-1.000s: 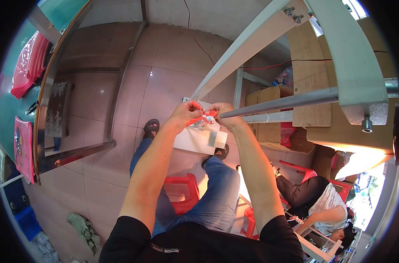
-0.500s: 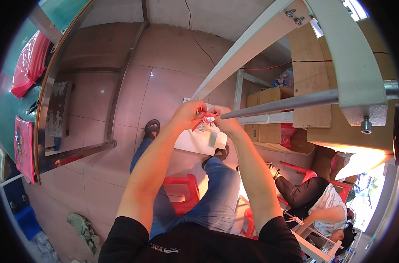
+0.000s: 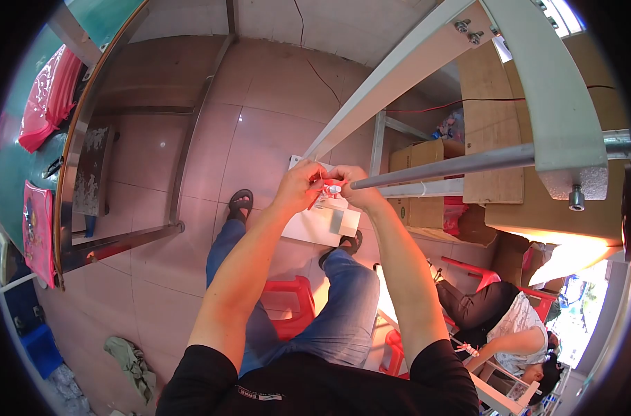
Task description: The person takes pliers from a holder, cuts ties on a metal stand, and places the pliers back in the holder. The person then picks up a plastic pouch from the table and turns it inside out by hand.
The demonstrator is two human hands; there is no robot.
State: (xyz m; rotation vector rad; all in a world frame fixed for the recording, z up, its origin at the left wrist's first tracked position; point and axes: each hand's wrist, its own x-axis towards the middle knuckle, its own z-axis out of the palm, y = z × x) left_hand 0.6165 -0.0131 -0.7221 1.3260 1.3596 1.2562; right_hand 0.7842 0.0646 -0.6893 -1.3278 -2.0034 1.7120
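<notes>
Right now both of my hands meet at the tip of the metal rod [image 3: 461, 163] that juts in from the right: my left hand [image 3: 298, 186] pinches one end of a small red ribbon piece [image 3: 320, 191] and my right hand [image 3: 353, 188] closes its fingers around the other end, with a tiny white part at the middle sitting just at the rod's end. Both sets of fingers are narrow, clamped on the ribbon rather than spread. To do this well, I judge that I should keep the ribbon taut between the two pinches, hold the white centre square against the rod tip, and move only the fingertips so nothing slips. Just below my hands a white board [image 3: 322, 223] rests over my knees, with my jeans and a sandalled foot [image 3: 240, 202] beyond on the pinkish tiled floor [image 3: 211, 145]. At far left a green desk [image 3: 10, 166] with a metal rim carries pink pouches [image 3: 48, 97]. Pale metal frame bars [image 3: 399, 76] cross overhead, cardboard boxes [image 3: 426, 156] stand to the right, red plastic stools [image 3: 291, 298] sit under me, and another person [image 3: 503, 319] sits low at the near right.
</notes>
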